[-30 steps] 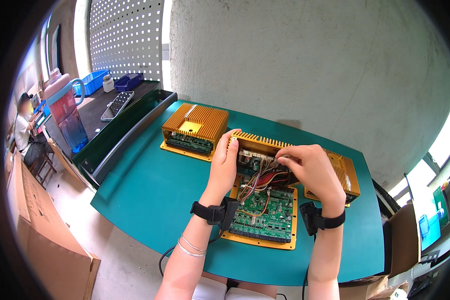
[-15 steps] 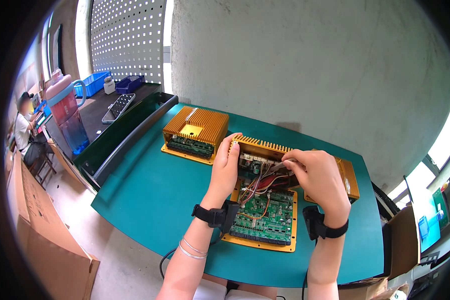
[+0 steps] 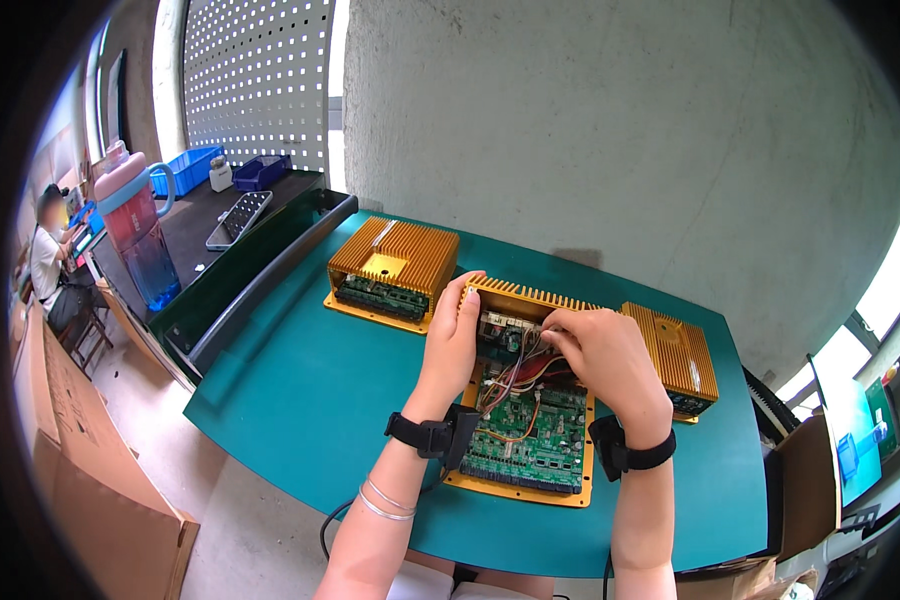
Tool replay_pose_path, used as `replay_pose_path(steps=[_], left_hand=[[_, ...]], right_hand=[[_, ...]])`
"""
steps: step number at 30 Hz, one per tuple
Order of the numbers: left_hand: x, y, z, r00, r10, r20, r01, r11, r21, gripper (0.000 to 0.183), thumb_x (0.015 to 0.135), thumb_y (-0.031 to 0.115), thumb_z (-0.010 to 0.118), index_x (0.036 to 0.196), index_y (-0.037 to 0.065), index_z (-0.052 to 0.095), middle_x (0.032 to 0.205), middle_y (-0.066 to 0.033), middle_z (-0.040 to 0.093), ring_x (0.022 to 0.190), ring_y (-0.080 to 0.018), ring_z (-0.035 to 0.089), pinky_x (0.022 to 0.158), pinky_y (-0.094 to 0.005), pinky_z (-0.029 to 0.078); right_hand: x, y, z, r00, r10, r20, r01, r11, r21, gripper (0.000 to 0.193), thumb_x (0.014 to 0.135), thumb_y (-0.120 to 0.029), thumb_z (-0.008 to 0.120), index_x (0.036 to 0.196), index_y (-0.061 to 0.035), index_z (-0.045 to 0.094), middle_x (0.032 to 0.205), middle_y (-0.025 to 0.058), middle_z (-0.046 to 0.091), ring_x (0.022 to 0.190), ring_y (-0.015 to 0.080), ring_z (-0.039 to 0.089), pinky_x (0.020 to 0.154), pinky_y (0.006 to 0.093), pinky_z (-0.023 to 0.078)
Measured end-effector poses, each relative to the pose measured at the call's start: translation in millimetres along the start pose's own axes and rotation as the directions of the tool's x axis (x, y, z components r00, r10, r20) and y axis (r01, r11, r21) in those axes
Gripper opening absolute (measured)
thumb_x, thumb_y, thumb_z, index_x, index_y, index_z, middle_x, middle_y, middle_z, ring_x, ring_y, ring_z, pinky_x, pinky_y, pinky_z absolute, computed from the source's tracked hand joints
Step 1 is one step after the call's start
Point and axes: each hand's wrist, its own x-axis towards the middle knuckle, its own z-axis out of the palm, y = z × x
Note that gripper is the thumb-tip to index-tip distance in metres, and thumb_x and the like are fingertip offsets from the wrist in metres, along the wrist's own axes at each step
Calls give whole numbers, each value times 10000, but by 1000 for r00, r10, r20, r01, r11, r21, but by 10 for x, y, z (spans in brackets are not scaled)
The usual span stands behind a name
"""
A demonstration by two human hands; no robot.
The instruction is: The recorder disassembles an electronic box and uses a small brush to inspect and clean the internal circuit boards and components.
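An opened gold control box lies before me, its green circuit board flat in the base. The finned gold cover stands tilted up behind the board. My left hand is closed round the cover's left end, thumb on the near side. Inside the cover, my right hand has its fingertips pinched at the white connectors; what they hold is hidden. Loose coloured wires run from the connectors down to the board.
A closed-top gold finned box stands at the left, another finned box at the right, both on the green table. On a dark side bench are a drink bottle, a phone and blue bins. A person sits far left.
My right hand has moved left and slightly down, its fingertips now closer to the connectors. The grey item that showed at its fingertips is no longer visible. My left hand keeps its hold.
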Motion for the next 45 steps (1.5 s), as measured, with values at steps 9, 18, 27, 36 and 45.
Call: replay_pose_path(steps=[9,18,27,36,45], left_hand=[[-14,48,3,1000,24,-11,-23,998,58,356,1040,256,398,1289,25,507,1236,-129,546,1175,-210,502,1023,-314,365],[-4,24,3,1000,27,-16,-26,998,52,356,1042,258,395,1289,26,505,1241,-135,550,1179,-225,509,1024,-320,366],[-1,-2,14,999,28,-38,-26,998,64,352,1043,255,397,1291,41,525,1222,-85,573,1149,-154,504,1014,-278,358],[5,-17,24,998,47,-35,-46,998,52,355,1043,256,395,1292,40,524,1223,-90,573,1151,-163,507,1017,-284,357],[6,-21,3,1000,18,-18,-18,1000,15,352,1036,252,403,1279,23,512,1231,-136,552,1167,-226,513,1018,-319,370]], right_hand=[[-23,-160,-365,963,127,-238,-111,991,78,120,921,-168,595,854,-71,608,614,84,607,594,277,600,579,368,451],[-64,-227,-467,935,80,-346,-87,996,-4,104,915,-126,603,840,-54,595,547,76,516,516,252,500,531,347,386],[-187,-222,-702,920,202,-337,-146,972,182,102,903,-96,616,854,-7,606,617,103,573,551,196,551,547,281,420],[-142,-208,-611,968,96,-232,-70,991,118,76,858,-110,662,883,-38,664,678,108,625,623,251,584,613,333,455],[-62,-114,-394,996,57,-72,-40,974,224,100,846,-109,652,898,-28,679,751,155,663,675,334,615,624,370,478]])
